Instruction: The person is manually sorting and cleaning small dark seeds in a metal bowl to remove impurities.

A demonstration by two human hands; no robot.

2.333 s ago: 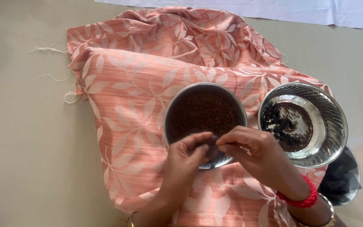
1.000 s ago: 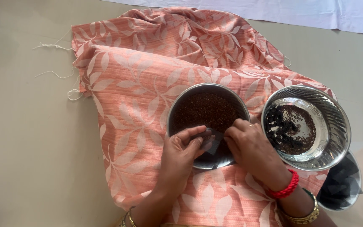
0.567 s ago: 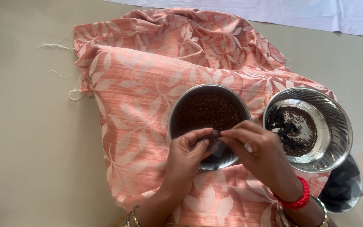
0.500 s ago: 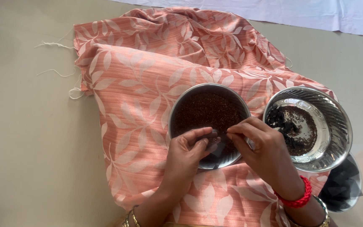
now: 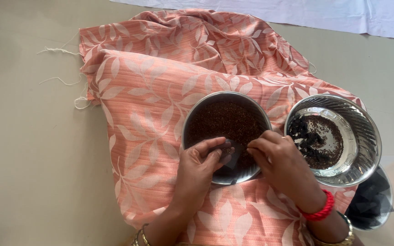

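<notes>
My grip on the left hand (image 5: pixel 196 171) is a closed pinch: thumb and forefinger meet over the near part of the steel plate (image 5: pixel 226 136), and a small dark bit appears to sit between them, though it is too small to identify. The right hand (image 5: pixel 281 161) shows a similar pinch, fingertips drawn together at the plate's near right edge; whether anything is held there, I cannot tell. The plate rests on the peach leaf-patterned cloth (image 5: pixel 147 118), filled with a layer of small dark reddish-brown seeds (image 5: pixel 226 120). Just to its right, touching or nearly touching, stands a ribbed steel bowl (image 5: pixel 334 136) holding a modest heap of darker bits and seeds (image 5: pixel 315 139) on its floor. Judging by the amounts, the sorting is at an early to middle stage: the bowl holds little, while the plate remains well covered. A second container with black contents (image 5: pixel 370 200) shows partly beyond the right wrist. Both wrists enter from the bottom edge, forearms angled upward, palms facing down and inward. The right wrist carries a red bangle (image 5: pixel 318 212), and gold bangles show on both. The cloth lies on a plain beige surface (image 5: pixel 28 150).
</notes>
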